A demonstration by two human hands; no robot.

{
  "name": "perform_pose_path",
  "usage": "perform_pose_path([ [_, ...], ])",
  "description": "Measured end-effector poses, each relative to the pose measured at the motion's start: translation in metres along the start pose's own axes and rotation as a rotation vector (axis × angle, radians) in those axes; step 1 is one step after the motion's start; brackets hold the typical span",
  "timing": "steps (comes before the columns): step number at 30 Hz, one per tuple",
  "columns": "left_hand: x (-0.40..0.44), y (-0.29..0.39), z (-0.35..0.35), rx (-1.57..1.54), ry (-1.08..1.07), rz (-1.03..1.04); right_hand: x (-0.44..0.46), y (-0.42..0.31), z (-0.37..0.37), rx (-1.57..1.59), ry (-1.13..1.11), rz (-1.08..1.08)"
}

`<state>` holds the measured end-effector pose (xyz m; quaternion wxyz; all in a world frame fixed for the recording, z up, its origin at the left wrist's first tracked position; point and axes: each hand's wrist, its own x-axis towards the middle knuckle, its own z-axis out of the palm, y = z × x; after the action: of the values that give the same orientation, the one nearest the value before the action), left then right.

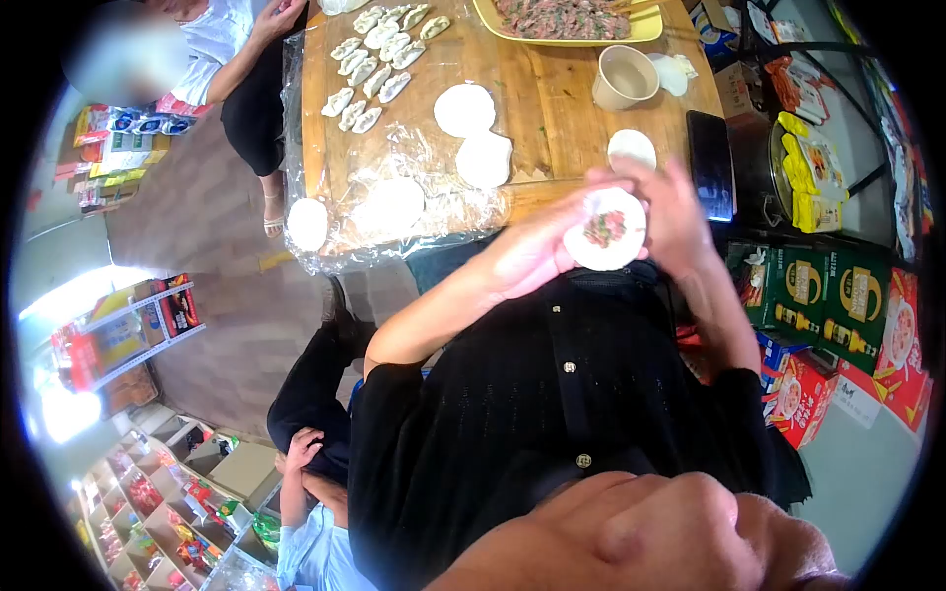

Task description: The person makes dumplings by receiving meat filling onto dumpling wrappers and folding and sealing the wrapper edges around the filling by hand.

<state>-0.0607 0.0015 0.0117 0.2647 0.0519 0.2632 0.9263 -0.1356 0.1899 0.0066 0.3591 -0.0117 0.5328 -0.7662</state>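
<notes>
A round white wrapper (581,241) with minced filling (605,229) on it rests in my left hand (537,241), just past the table's front edge. Beside it on the right is my right hand (680,217), its fingers smeared by motion, so its grip is unclear. A bare wrapper (632,148) lies on the wooden table (562,118) just beyond my hands. Two more wrappers (464,109) lie further left. Several folded dumplings (391,47) sit at the back left. A yellow tray (645,30) of minced filling is at the back.
A paper cup (626,79) stands near the tray. A dark phone (709,165) lies along the right edge. Clear plastic film (345,236) covers the front left corner. One person (232,49) sits at the left, another person (305,532) lower left. Boxes (828,295) stand right.
</notes>
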Motion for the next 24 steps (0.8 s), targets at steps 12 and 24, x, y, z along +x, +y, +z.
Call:
perform_pose_path([
  [12, 0.012, -0.004, 0.008, 1.166, 0.095, -0.178, -0.021, 0.056, -0.012, 0.893, -0.235, 0.39],
  [24, -0.002, 0.0, 0.022, 1.958, 0.116, 0.672, -0.023, 0.035, 0.002, 0.99, -0.24, 0.33],
])
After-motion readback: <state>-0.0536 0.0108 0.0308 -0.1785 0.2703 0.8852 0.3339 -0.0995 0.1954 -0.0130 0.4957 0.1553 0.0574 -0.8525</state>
